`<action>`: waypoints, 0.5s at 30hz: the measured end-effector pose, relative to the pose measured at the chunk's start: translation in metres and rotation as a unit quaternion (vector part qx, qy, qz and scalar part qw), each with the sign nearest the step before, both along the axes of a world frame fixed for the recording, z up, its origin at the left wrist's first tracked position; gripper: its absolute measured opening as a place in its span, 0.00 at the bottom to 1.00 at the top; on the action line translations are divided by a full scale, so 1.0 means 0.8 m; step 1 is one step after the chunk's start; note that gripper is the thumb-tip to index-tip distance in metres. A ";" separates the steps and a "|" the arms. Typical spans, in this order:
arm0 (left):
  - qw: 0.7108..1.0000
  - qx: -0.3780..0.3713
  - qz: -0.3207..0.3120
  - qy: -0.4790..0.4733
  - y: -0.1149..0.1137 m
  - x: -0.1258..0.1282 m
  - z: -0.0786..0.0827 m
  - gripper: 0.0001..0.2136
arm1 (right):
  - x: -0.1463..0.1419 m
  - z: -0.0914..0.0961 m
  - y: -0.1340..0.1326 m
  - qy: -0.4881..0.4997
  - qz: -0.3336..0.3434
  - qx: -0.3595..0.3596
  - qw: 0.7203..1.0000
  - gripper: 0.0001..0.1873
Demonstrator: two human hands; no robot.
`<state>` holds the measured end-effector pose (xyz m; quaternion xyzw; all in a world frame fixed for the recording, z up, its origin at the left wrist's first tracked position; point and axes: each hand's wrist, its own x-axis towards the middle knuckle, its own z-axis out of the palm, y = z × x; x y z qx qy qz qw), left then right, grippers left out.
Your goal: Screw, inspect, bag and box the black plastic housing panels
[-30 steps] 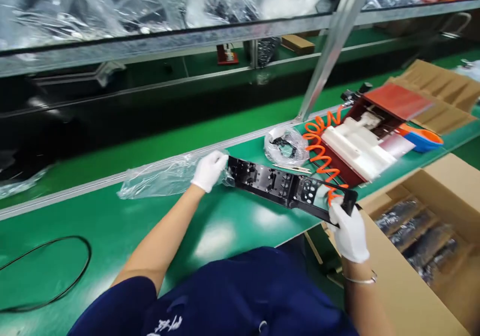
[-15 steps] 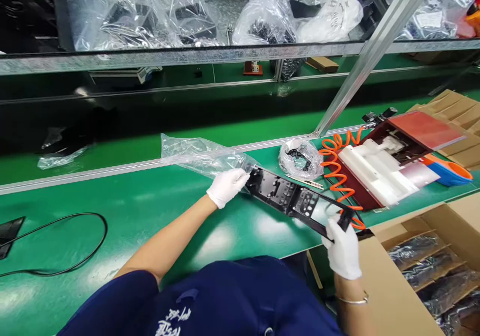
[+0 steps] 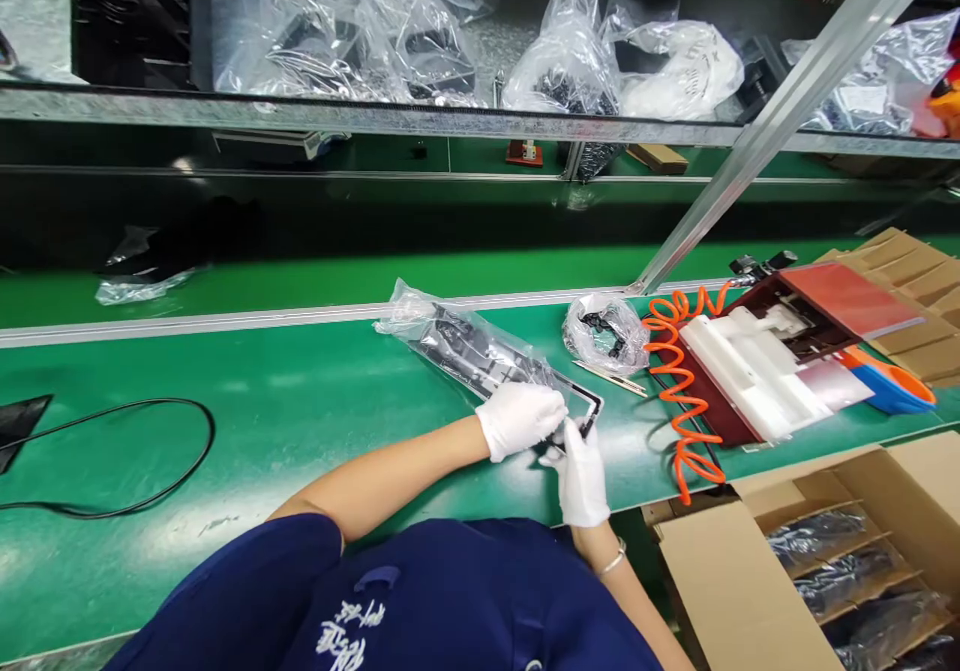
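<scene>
A long black plastic frame lies slanted over the green bench, most of its length inside a clear plastic bag. Its right end, a thin open loop, shows beside my hands. My white-gloved left hand is closed on the bag near that end, fingers bent and pressed together. Close by on the right, my gloved right hand pinches the near corner of the black frame. Both hands almost touch, and their fingertips partly hide what they grip.
A bagged coil of black parts lies behind thin sticks. An orange coiled hose and a white-and-red fixture stand right. An open carton holds bagged black parts. A black cable loops at left.
The bag has been drawn over most of the black frame. My left hand slid right along it, and my right hand came left, so both are now close together.
</scene>
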<state>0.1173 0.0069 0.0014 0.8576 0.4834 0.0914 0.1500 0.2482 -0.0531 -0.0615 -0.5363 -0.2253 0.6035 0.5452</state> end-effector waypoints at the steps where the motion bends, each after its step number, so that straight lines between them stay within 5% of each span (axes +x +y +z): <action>1: 1.000 -0.003 0.005 0.003 0.003 0.002 0.003 0.15 | -0.007 0.001 -0.001 0.006 0.023 0.005 1.000 0.29; 5: 0.999 -0.009 0.042 0.007 0.006 -0.006 0.010 0.17 | -0.013 0.012 0.002 0.059 0.110 0.018 0.992 0.28; 11: 0.999 -0.038 0.029 0.017 -0.015 -0.012 0.002 0.13 | -0.017 0.008 0.021 0.136 0.021 -0.044 0.990 0.14; 15: 0.999 -0.028 0.043 0.007 -0.013 -0.012 0.008 0.15 | -0.037 -0.011 0.011 -0.003 0.147 0.007 0.989 0.20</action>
